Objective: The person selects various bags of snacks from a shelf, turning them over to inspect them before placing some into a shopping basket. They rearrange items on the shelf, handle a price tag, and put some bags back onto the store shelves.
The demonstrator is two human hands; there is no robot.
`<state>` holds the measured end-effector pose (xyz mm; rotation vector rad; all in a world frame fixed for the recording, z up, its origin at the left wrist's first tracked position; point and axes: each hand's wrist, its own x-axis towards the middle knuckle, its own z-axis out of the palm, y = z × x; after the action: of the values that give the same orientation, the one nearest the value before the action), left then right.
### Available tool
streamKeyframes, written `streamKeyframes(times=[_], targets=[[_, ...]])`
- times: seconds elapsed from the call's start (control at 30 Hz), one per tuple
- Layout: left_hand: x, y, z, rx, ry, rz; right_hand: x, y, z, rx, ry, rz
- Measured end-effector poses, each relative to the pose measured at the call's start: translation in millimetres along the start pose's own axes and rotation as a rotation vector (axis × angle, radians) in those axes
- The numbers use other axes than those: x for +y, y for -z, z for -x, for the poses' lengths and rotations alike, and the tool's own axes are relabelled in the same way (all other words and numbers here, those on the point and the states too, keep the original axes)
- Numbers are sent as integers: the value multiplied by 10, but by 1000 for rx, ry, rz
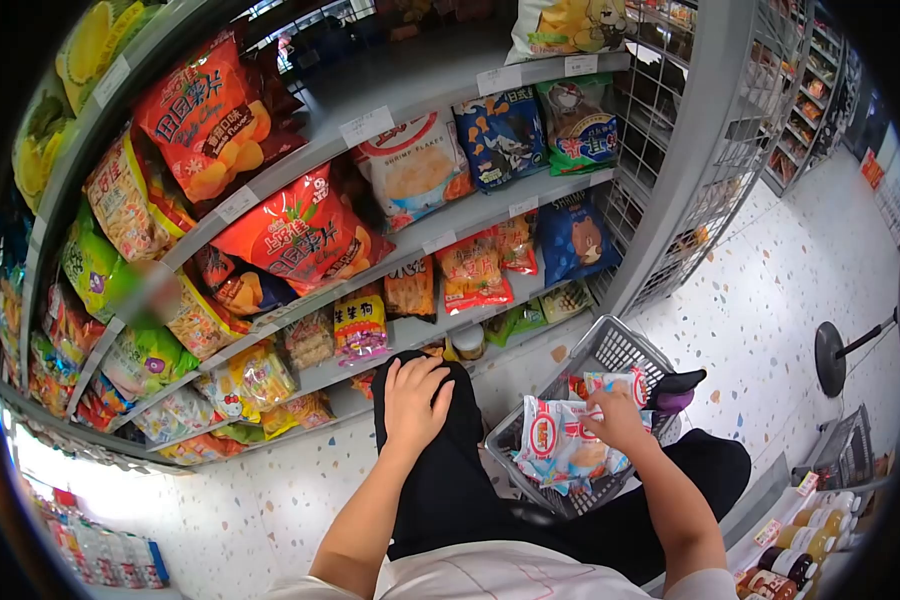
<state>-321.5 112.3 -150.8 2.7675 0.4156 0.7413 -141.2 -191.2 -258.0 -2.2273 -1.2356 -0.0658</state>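
My left hand [416,402] lies flat on my black-trousered left knee, its fingers slightly apart and holding nothing. Down in the grey plastic basket [500,440], my right hand [616,420] has its fingers closed on the upper part of a white-and-blue snack bag [550,440] with a red oval logo. A similar snack bag [625,384] lies behind that hand, against the basket's far side. The basket stands on the floor between my legs and the shelf. My palm hides part of the bag.
Shelves ahead hold red chip bags [300,235], a shrimp flakes bag [415,165] and several other snack packs. A wire mesh panel [705,165] bounds the shelf on the right. Jars [795,565] stand at lower right, and a black round-based stand [830,358] is on the speckled floor.
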Motion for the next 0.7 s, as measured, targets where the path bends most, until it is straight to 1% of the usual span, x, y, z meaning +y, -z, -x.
streamKeyframes(times=[0.03, 0.1, 0.13, 0.17, 0.23, 0.27, 0.3, 0.37, 0.4, 0.43, 0.5, 0.53, 0.6, 0.63, 0.7], targets=[[-5, -2, -7, 5, -1, -1, -150, 154, -71, 3, 4, 2], [-2, 1, -10, -15, -6, 16, -437, 434, -174, -163, -232, -123], [17, 15, -29, -14, -2, 17, -478, 444, -165, -62, -159, -111], [16, 8, -39, -17, -11, 22, -481, 438, -137, -56, -167, -109], [-5, -20, -51, -16, -10, 12, -453, 476, -91, -35, -27, -158], [-5, -29, -67, -4, -11, 13, -460, 510, -97, -79, -60, -197], [-10, -34, -88, -2, -11, 13, -437, 485, -79, -75, -71, -190], [-25, -53, -127, 7, -7, 23, -391, 375, -57, -109, -119, -309], [-22, -58, -150, 19, -3, 27, -442, 391, -110, -123, -79, -342], [-29, -62, -164, 16, -6, 26, -495, 370, -154, -122, -82, -344], [-44, -64, -190, 12, -1, 30, -584, 302, -206, -198, -11, -377], [-39, -58, -209, 16, -2, 33, -589, 245, -196, -198, -11, -381], [-54, -61, -226, 13, 0, 35, -611, 136, -167, -357, 46, -369], [-59, -63, -230, 12, 0, 40, -649, 138, -156, -358, 46, -371], [-54, -65, -239, 12, 4, 40, -778, 247, -145, -509, 32, -330]])
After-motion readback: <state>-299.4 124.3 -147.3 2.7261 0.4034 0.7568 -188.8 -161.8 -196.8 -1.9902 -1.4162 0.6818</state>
